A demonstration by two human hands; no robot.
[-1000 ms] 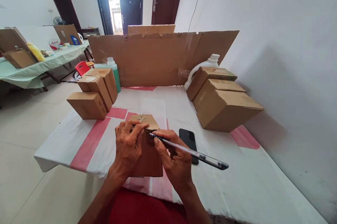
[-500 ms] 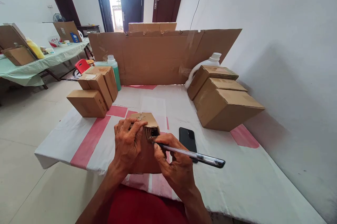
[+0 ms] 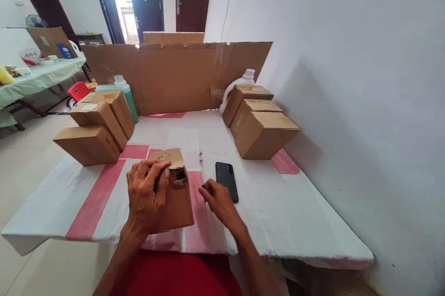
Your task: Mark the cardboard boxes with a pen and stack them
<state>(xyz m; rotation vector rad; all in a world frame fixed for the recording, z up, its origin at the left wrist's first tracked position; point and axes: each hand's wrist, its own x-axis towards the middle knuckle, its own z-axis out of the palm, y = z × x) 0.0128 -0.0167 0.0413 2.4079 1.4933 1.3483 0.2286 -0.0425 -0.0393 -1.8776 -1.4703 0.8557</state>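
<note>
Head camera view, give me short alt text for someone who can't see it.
A person's left hand grips a small cardboard box with a torn hole near its top, on a red-and-white covered table. The right hand rests beside a black phone; stacks of boxes stand behind.

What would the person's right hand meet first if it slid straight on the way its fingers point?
Probably the black phone, lying just beyond the right hand on the tablecloth; depth is hard to judge.

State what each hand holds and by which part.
Left hand grips the small cardboard box around its upper left side. Right hand: cannot tell.
</note>
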